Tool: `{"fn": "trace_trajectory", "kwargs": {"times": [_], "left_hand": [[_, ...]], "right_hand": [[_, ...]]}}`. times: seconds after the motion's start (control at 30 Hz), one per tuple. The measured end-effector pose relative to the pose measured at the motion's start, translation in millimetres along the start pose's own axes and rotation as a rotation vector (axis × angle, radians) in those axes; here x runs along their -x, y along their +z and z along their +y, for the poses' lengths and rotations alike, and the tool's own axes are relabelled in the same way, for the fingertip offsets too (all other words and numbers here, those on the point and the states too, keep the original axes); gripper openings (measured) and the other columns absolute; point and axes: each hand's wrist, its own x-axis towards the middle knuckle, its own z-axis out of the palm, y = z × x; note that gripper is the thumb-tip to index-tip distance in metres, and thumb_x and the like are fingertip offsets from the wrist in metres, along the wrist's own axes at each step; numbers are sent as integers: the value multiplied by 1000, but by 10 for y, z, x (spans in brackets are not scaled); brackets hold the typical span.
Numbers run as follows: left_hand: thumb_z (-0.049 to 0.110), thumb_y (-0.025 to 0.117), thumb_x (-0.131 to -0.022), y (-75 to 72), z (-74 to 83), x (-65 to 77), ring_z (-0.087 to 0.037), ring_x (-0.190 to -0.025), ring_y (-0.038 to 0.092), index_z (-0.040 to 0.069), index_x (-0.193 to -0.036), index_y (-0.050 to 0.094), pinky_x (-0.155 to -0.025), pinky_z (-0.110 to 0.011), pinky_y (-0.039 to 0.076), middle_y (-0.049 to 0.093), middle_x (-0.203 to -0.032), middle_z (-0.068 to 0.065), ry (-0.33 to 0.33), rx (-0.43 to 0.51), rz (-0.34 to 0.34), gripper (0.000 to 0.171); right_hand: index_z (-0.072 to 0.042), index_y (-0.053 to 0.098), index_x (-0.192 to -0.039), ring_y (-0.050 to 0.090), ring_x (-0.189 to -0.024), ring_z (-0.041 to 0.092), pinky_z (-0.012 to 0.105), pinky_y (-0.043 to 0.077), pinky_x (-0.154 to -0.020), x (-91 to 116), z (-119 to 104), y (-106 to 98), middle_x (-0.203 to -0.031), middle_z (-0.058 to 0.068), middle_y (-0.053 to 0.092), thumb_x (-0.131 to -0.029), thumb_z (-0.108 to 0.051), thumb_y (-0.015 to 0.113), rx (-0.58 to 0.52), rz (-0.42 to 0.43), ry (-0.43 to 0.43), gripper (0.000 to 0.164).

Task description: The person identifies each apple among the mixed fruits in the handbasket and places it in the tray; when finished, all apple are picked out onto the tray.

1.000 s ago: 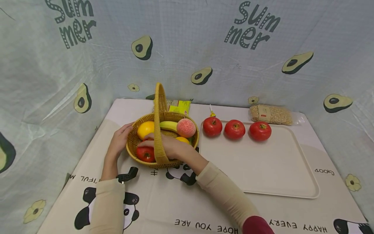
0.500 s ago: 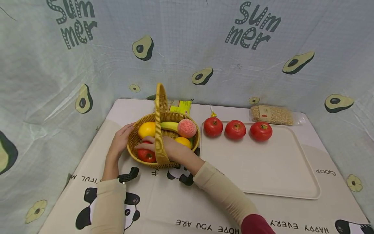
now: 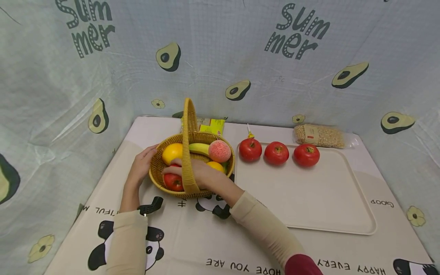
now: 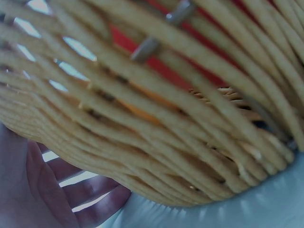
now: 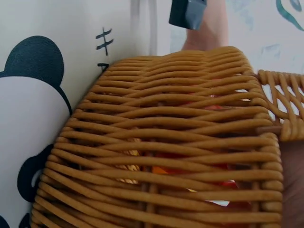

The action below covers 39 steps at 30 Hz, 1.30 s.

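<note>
In the head view, a wicker basket point(image 3: 178, 194) with a tall handle point(image 3: 188, 168) holds several fruits. My left hand point(image 3: 139, 166) rests against its left side. Its fingers point(image 4: 97, 202) stretch along the outer weave in the left wrist view. My right hand point(image 3: 206, 173) reaches under the handle into the basket and grips a red tomato point(image 3: 173, 183) at the front left, fingers over its top. The handle and the hand hide part of it. Around it lie an orange-yellow fruit point(image 3: 172, 153), a banana point(image 3: 199, 148), a pink ball-like fruit point(image 3: 219, 151) and another yellow fruit point(image 3: 215, 166).
To the right, a cream tray point(image 3: 302, 198) carries three red tomatoes point(image 3: 276, 153) along its back edge. A bag of grains point(image 3: 317, 135) lies behind the tray, and a yellow-green packet point(image 3: 213, 126) behind the basket. A patterned curtain point(image 3: 206, 57) rises behind the table.
The right hand's fingers shift slightly over the tomato, which moves barely to the right. The left hand and the basket stay in place.
</note>
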Motion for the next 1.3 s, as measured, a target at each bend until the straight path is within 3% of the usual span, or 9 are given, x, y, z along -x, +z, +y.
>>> {"fn": "trace_trajectory", "kwargs": {"times": [0.13, 0.27, 0.37, 0.53, 0.8, 1.03, 1.3], "left_hand": [[44, 31, -107, 2, -3, 0, -35, -150, 33, 8, -153, 41, -123, -53, 28, 38, -160, -16, -1, -2, -3, 59], [44, 31, -107, 3, -8, -5, -36, -151, 32, 8, -153, 41, -123, -53, 27, 38, -160, -16, 1, -6, 0, 59], [43, 31, -107, 4, -13, -11, -36, -151, 30, 7, -153, 41, -124, -53, 25, 38, -160, -16, 6, -12, 6, 58], [43, 31, -108, 10, -12, -12, -36, -152, 29, 7, -152, 42, -125, -54, 23, 38, -160, -17, 10, -17, 13, 58], [46, 31, -107, 6, -4, 7, -36, -152, 29, 8, -153, 41, -125, -54, 23, 38, -160, -16, 5, -12, 5, 60], [47, 31, -107, -5, -12, 16, -37, -152, 28, 8, -153, 41, -125, -55, 23, 37, -160, -16, 6, -15, 4, 61], [46, 32, -107, 2, -12, 13, -37, -152, 28, 6, -152, 41, -125, -55, 22, 38, -160, -17, 10, -16, 10, 61]], "right_hand": [[-41, 33, -150, 44, -133, 23, 42, 45, -112, 46, 28, -61, -151, -1, 38, -82, -39, 78, -74, 11, 30, 81], [-42, 34, -151, 46, -135, 29, 46, 45, -111, 106, 73, -102, -154, 2, 40, -88, -44, 71, -169, 47, 78, 73], [-41, 36, -152, 45, -136, 27, 43, 43, -114, 159, 123, -107, -154, 2, 43, -92, -49, 65, -196, 98, 89, 66], [-37, 39, -152, 46, -132, 20, 38, 46, -112, 291, 207, -121, -152, -1, 41, -84, -53, 74, -227, 178, 99, 79], [-26, 45, -146, 47, -125, 19, 35, 54, -100, 493, 306, -183, -147, 0, 40, -78, -33, 82, -278, 241, 149, 78], [-33, 38, -151, 48, -126, 20, 41, 55, -98, 630, 309, -232, -148, 1, 40, -77, -30, 82, -330, 281, 167, 86], [-35, 41, -147, 53, -118, 19, 39, 56, -93, 779, 327, -243, -140, 2, 44, -76, -31, 80, -346, 359, 161, 82]]}}
